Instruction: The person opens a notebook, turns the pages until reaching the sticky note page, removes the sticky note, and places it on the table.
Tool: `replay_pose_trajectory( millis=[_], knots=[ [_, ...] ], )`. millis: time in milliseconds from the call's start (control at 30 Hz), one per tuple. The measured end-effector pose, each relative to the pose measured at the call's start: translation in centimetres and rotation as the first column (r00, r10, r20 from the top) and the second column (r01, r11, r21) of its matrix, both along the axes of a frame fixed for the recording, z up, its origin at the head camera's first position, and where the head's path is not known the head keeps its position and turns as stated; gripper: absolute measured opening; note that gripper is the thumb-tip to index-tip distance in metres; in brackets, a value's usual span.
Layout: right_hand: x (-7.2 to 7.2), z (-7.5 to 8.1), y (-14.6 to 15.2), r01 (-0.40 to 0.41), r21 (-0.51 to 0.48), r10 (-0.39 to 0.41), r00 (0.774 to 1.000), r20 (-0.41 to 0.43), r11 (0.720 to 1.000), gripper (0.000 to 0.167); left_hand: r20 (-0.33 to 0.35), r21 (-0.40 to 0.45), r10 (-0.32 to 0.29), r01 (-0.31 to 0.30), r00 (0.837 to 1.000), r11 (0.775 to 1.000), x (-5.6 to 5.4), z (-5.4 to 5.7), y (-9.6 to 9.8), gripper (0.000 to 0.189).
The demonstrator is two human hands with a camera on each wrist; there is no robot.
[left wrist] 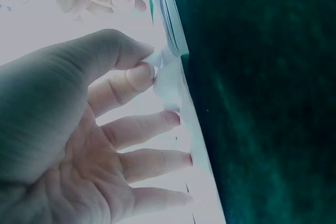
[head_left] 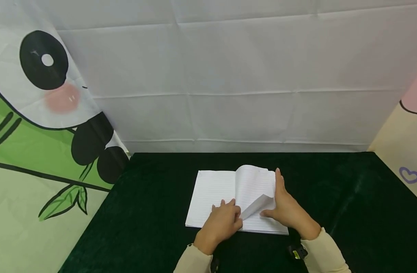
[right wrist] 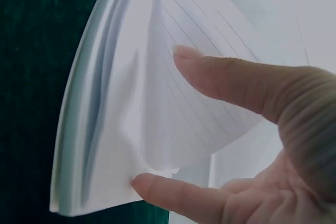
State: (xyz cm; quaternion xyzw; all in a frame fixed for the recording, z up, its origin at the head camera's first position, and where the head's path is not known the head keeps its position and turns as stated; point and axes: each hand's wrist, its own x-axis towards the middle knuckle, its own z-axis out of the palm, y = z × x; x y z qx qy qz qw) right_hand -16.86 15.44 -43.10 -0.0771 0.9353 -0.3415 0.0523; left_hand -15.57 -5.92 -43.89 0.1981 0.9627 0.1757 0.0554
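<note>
A lined notebook (head_left: 213, 187) lies spread on the dark green cloth, its right-hand pages bulging up near the spine. One page (head_left: 257, 206) is folded over, its corner lifted between the hands. At the lower end of the spine, the left hand (head_left: 220, 223) pinches paper between thumb and index finger, as the left wrist view shows; its other fingers stretch over the left page. The right hand (head_left: 291, 210) is spread at the notebook's right side, fingers along the edge. In the right wrist view its thumb (right wrist: 231, 80) lies over the lifted lined page (right wrist: 194, 103), and a fingertip touches the page edge.
The dark green cloth (head_left: 153, 204) covers the table around the notebook. Behind it hangs a creased white sheet (head_left: 242, 76). A printed cartoon panel (head_left: 44, 113) stands at the left, and a pale panel with a purple heart (head_left: 409, 175) at the right.
</note>
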Motion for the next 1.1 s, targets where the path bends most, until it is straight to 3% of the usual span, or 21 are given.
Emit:
replay_pose_trajectory(
  millis=[133, 367, 533, 667, 833, 1100],
  knots=[
    [0.2, -0.1, -0.2, 0.020, 0.027, -0.021, 0.999, 0.024, 0.999, 0.136, -0.037, 0.013, 0.028, -0.028, 0.999, 1.000, 0.2, -0.1, 0.0, 0.018],
    [0.2, 0.1, -0.6, 0.021, 0.076, -0.028, 0.995, 0.093, 0.997, 0.135, -0.067, 0.050, 0.136, -0.133, 0.988, 0.990, 0.0, -0.4, 0.0, 0.015],
    [0.4, 0.2, -1.0, -0.032, 0.127, 0.010, 0.986, 0.169, 0.991, 0.128, -0.088, 0.077, 0.206, -0.200, 0.974, 0.977, 0.0, -0.2, -0.1, 0.019],
    [0.8, 0.2, -1.2, -0.116, 0.140, 0.085, 0.974, 0.210, 0.983, 0.124, -0.116, 0.083, 0.251, -0.243, 0.961, 0.967, -0.1, 0.0, 0.0, 0.019],
    [1.3, 0.0, -1.4, -0.174, 0.127, 0.140, 0.961, 0.238, 0.977, 0.115, -0.116, 0.114, 0.341, -0.329, 0.933, 0.937, -0.2, 0.3, -0.3, 0.030],
    [1.4, -0.2, -1.9, -0.171, 0.175, 0.121, 0.957, 0.264, 0.970, 0.102, -0.106, 0.106, 0.472, -0.462, 0.875, 0.881, -0.3, 2.0, -2.8, 0.033]
  ],
)
